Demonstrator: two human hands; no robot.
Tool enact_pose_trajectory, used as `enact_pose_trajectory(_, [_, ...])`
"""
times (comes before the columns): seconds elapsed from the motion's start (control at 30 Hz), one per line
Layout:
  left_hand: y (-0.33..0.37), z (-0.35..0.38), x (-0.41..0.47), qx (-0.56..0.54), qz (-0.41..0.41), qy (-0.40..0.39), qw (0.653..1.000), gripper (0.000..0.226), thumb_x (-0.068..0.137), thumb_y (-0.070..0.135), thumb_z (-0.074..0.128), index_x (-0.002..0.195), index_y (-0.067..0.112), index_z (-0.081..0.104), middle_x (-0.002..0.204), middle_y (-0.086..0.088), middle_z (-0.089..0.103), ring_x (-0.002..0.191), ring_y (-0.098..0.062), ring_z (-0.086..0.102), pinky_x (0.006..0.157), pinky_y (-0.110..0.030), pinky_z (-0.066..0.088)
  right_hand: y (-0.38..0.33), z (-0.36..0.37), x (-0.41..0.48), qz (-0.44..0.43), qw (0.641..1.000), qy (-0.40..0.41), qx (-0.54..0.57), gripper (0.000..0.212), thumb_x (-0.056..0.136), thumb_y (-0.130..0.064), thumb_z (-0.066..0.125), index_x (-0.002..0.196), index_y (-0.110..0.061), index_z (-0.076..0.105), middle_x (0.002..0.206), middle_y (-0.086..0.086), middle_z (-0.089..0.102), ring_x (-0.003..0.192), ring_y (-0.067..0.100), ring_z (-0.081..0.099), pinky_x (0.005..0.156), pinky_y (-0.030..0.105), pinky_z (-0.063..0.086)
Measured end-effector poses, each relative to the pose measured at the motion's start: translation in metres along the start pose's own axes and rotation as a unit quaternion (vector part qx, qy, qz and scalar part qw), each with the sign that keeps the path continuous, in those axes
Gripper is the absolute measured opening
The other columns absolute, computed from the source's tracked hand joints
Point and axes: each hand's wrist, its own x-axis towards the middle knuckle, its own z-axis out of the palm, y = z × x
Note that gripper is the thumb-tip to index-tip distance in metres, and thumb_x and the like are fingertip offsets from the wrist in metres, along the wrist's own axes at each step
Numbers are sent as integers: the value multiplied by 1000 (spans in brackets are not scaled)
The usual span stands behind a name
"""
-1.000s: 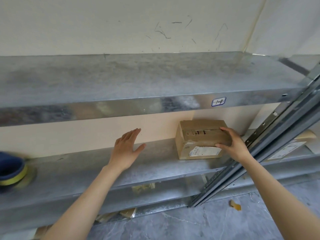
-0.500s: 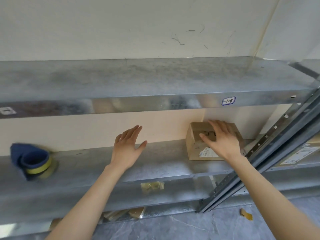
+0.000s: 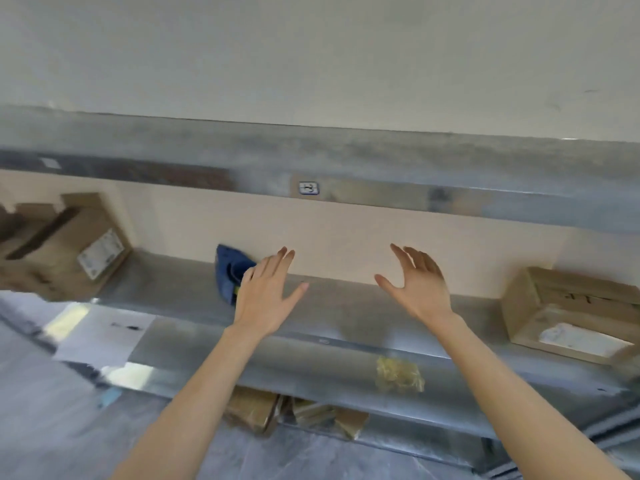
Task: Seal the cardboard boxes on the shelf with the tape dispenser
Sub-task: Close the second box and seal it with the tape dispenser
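dull galvanised metal shelf [image 3: 346,306], matt cardboard boxes [image 3: 540,299]

The only view, from the person's head, faces the wall [image 3: 311,64] and looks slightly down on the near metal shelf [image 3: 341,308].

label sticker [image 3: 309,188] — blue-edged; crumpled yellowish wad [image 3: 399,374]; grey floor [image 3: 52,427]; pale wall [image 3: 311,64]
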Motion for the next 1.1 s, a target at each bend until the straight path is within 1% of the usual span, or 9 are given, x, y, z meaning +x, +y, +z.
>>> enact_pose_trajectory(0.07, [-41, -16, -17, 11, -20, 11, 1000, 87, 85, 73, 18, 154, 23, 33, 161, 4, 31, 144, -20, 35, 115, -40, 29, -43, 12, -3, -19, 1000, -5, 6, 77, 89, -69, 44, 152, -25, 34, 153, 6, 39, 141, 30, 33, 117, 43, 26])
enact_pose_trajectory(0.13, [-82, -34, -36, 22, -37, 22, 999, 89, 83, 73, 19, 152, 21, 38, 159, 3, 36, 142, -22, 39, 112, -39, 31, -89, 26, -8, -42, 999, -7, 13, 88, 81, -76, 29, 150, -23, 38, 151, 8, 43, 139, 32, 37, 116, 45, 28])
enact_pose_trajectory(0.23, [-144, -59, -61, 32, -59, 26, 997, 91, 82, 74, 15, 154, 22, 33, 161, 4, 31, 145, -20, 34, 114, -36, 25, -159, 45, -16, -68, 997, -4, 29, 95, 75, -77, 18, 151, -24, 37, 153, 8, 40, 141, 33, 34, 117, 45, 26])
enact_pose_trajectory(0.33, [-198, -81, -79, 45, -78, 49, 995, 89, 84, 74, 15, 155, 23, 32, 161, 4, 32, 145, -20, 32, 116, -36, 24, -224, 56, -19, -89, 995, -15, 37, 84, 84, -75, 29, 152, -24, 34, 156, 7, 35, 144, 31, 27, 118, 43, 22])
enact_pose_trajectory(0.4, [-230, -94, -87, 47, -89, 61, 993, 87, 86, 74, 17, 154, 22, 34, 159, 2, 34, 145, -20, 33, 116, -38, 26, -262, 63, -16, -114, 993, -20, 39, 72, 92, -63, 47, 151, -23, 35, 157, 6, 34, 145, 29, 25, 118, 41, 21])
enact_pose_trajectory(0.47, [-261, -104, -91, 50, -99, 79, 991, 84, 88, 73, 21, 152, 22, 37, 158, 1, 37, 144, -22, 36, 115, -41, 28, -296, 71, -10, -145, 988, -20, 46, 67, 93, -56, 54, 149, -23, 37, 155, 6, 35, 145, 29, 25, 117, 40, 21])
enact_pose_trajectory(0.63, [-336, -127, -94, 29, -147, 131, 980, 66, 97, 59, 46, 152, 22, 37, 160, 1, 33, 146, -24, 31, 117, -46, 26, -372, 91, 10, -207, 976, -46, 56, 69, 94, -60, 48, 152, -27, 32, 160, 4, 25, 149, 26, 15, 121, 42, 15])
enact_pose_trajectory(0.77, [-384, -138, -92, 26, -182, 149, 972, 68, 96, 56, 50, 152, 22, 35, 162, 1, 28, 150, -23, 23, 120, -44, 21, -433, 112, 35, -257, 961, -70, 74, 70, 95, -61, 48, 153, -27, 28, 163, 4, 19, 151, 25, 11, 121, 42, 12])
enact_pose_trajectory(1.1, [-498, -147, -61, 28, -256, 90, 962, 81, 90, 60, 60, 156, 29, 26, 165, 7, 17, 153, -21, 15, 121, -50, 17, -559, 176, 109, -340, 923, -143, 106, 76, 91, -62, 54, 154, -30, 27, 162, 1, 19, 149, 21, 14, 120, 40, 21])
